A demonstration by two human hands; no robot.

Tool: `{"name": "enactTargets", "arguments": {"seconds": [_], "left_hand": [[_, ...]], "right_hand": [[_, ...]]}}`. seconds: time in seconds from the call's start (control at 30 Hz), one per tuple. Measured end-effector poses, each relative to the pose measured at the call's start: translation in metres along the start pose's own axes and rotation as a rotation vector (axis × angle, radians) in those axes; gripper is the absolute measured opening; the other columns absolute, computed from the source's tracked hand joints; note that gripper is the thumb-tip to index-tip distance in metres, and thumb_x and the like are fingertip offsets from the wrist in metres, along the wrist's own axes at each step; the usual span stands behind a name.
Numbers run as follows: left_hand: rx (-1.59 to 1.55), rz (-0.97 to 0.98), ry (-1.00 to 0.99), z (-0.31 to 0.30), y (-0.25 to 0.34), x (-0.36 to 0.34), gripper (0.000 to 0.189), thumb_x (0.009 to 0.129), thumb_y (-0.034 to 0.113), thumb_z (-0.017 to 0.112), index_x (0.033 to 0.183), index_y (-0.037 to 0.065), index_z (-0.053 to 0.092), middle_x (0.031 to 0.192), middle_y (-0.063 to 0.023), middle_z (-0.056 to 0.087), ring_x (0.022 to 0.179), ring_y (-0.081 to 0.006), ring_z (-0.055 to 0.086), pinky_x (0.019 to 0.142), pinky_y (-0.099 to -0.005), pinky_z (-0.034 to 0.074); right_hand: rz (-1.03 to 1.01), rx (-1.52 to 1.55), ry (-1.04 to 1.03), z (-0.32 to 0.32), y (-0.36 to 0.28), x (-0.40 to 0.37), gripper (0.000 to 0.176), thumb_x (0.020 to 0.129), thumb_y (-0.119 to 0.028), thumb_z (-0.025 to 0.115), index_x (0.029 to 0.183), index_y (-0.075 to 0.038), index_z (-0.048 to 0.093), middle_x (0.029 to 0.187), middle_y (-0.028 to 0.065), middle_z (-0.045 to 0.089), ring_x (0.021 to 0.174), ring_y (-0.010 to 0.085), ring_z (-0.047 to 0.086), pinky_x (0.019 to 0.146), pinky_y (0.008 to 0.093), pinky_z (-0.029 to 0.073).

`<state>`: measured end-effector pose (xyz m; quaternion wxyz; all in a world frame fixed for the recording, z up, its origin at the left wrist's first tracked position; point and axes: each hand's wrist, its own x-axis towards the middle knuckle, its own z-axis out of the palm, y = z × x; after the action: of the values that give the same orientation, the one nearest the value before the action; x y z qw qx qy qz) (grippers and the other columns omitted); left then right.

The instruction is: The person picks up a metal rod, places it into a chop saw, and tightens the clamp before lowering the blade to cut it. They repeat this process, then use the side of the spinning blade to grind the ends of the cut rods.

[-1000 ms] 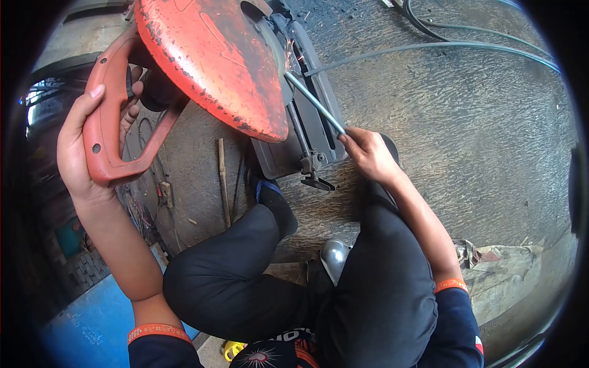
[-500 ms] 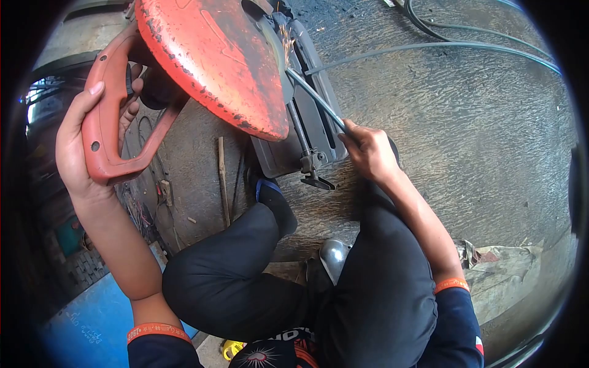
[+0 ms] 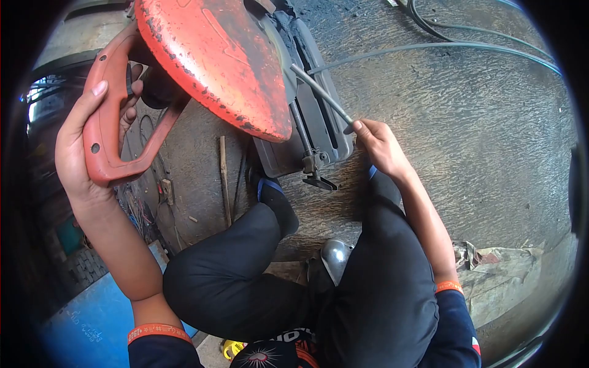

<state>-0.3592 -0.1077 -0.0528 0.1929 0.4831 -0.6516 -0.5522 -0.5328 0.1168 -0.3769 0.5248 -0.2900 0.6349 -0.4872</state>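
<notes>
My left hand (image 3: 83, 138) is wrapped round the red handle (image 3: 104, 129) of a cut-off saw, with fingertips showing inside the loop. The saw's scratched red guard (image 3: 215, 67) hides most of the disc. My right hand (image 3: 377, 144) grips the near end of a thin metal rod (image 3: 322, 95). The rod slants up and left, its far end beside the disc's edge, over the dark saw base (image 3: 307, 122). A threaded clamp screw (image 3: 300, 130) runs along the base.
Cables (image 3: 442, 46) cross the dark floor at the upper right. A wooden stick (image 3: 224, 178) lies left of the base. Between my legs is a shiny rounded metal object (image 3: 335, 257). A blue panel (image 3: 92, 325) lies lower left, crumpled cloth (image 3: 503, 276) lower right.
The sparks at the disc are gone. My right hand has shifted slightly right, and the rod now lies at a slightly different angle. My left hand stays on the handle.
</notes>
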Motion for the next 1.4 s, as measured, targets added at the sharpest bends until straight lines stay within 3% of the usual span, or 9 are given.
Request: {"name": "enactTargets", "arguments": {"seconds": [0.07, 0.2, 0.6, 0.7, 0.77, 0.87, 0.97, 1.07, 1.4], "left_hand": [[0.006, 0.003, 0.068, 0.006, 0.000, -0.002, 0.049, 0.090, 0.013, 0.057, 0.130, -0.011, 0.043, 0.114, -0.0205, 0.061, 0.097, -0.0236, 0.065, 0.078, -0.0282, 0.052], [0.006, 0.028, 0.056, 0.004, 0.000, -0.002, 0.048, 0.090, 0.017, 0.057, 0.129, -0.009, 0.044, 0.115, -0.0200, 0.060, 0.098, -0.0232, 0.064, 0.080, -0.0298, 0.055], [-0.025, 0.013, 0.028, 0.004, 0.000, -0.001, 0.049, 0.091, 0.016, 0.055, 0.130, -0.009, 0.043, 0.116, -0.0199, 0.060, 0.100, -0.0242, 0.064, 0.082, -0.0305, 0.053], [-0.023, 0.015, 0.032, 0.007, 0.000, -0.002, 0.048, 0.090, 0.017, 0.056, 0.129, -0.009, 0.044, 0.114, -0.0200, 0.061, 0.098, -0.0235, 0.064, 0.081, -0.0303, 0.054], [-0.030, 0.014, 0.040, 0.003, 0.000, -0.001, 0.048, 0.091, 0.017, 0.056, 0.130, -0.009, 0.044, 0.113, -0.0197, 0.061, 0.096, -0.0232, 0.064, 0.082, -0.0302, 0.054], [-0.046, -0.052, -0.041, -0.013, -0.001, 0.005, 0.048, 0.092, 0.015, 0.055, 0.130, -0.010, 0.043, 0.109, -0.0190, 0.062, 0.093, -0.0231, 0.064, 0.081, -0.0299, 0.051], [-0.035, -0.056, -0.056, -0.012, -0.001, 0.004, 0.048, 0.092, 0.016, 0.056, 0.130, -0.010, 0.043, 0.108, -0.0182, 0.062, 0.092, -0.0225, 0.063, 0.080, -0.0303, 0.052], [-0.027, 0.000, 0.046, 0.003, 0.000, -0.001, 0.048, 0.092, 0.017, 0.056, 0.129, -0.011, 0.044, 0.111, -0.0186, 0.061, 0.095, -0.0229, 0.063, 0.082, -0.0314, 0.051], [-0.072, -0.023, 0.028, 0.000, -0.002, 0.001, 0.050, 0.091, 0.017, 0.055, 0.131, -0.010, 0.041, 0.117, -0.0202, 0.059, 0.102, -0.0243, 0.061, 0.089, -0.0334, 0.049]], "right_hand": [[0.040, 0.072, -0.086, 0.001, -0.002, -0.003, 0.039, 0.099, -0.033, 0.046, 0.093, 0.000, 0.066, 0.058, 0.0021, 0.048, 0.054, 0.0129, 0.044, 0.054, 0.0318, 0.040], [-0.016, 0.007, -0.073, 0.004, -0.004, -0.005, 0.039, 0.098, -0.033, 0.047, 0.092, 0.001, 0.065, 0.057, 0.0037, 0.049, 0.055, 0.0129, 0.045, 0.054, 0.0326, 0.041], [-0.129, -0.172, 0.112, 0.011, -0.007, -0.009, 0.031, 0.090, -0.025, 0.063, 0.103, 0.002, 0.066, 0.062, 0.0212, 0.056, 0.051, 0.0218, 0.052, 0.055, 0.0349, 0.045], [-0.133, -0.183, 0.137, 0.011, -0.005, -0.010, 0.032, 0.088, -0.025, 0.065, 0.104, 0.002, 0.067, 0.067, 0.0240, 0.059, 0.054, 0.0267, 0.059, 0.056, 0.0333, 0.047], [-0.318, -0.180, 0.212, 0.011, 0.000, -0.007, 0.030, 0.088, -0.025, 0.064, 0.107, -0.001, 0.067, 0.074, 0.0270, 0.061, 0.066, 0.0328, 0.066, 0.062, 0.0360, 0.051], [-0.157, -0.393, 0.322, -0.002, -0.013, -0.004, 0.028, 0.089, -0.026, 0.063, 0.108, -0.006, 0.068, 0.080, 0.0271, 0.063, 0.076, 0.0358, 0.067, 0.068, 0.0406, 0.052], [-0.187, -0.522, 0.394, -0.030, -0.013, 0.015, 0.027, 0.091, -0.029, 0.059, 0.107, -0.009, 0.069, 0.084, 0.0173, 0.065, 0.080, 0.0369, 0.064, 0.073, 0.0454, 0.048], [-0.291, -0.693, 0.433, -0.054, -0.027, 0.030, 0.025, 0.090, -0.029, 0.059, 0.109, -0.016, 0.069, 0.085, 0.0092, 0.063, 0.089, 0.0287, 0.060, 0.080, 0.0432, 0.037], [-0.626, -1.106, 0.448, -0.074, -0.066, 0.066, 0.019, 0.087, -0.025, 0.063, 0.102, -0.019, 0.072, 0.079, 0.0028, 0.060, 0.087, 0.0212, 0.056, 0.084, 0.0406, 0.034]]}}
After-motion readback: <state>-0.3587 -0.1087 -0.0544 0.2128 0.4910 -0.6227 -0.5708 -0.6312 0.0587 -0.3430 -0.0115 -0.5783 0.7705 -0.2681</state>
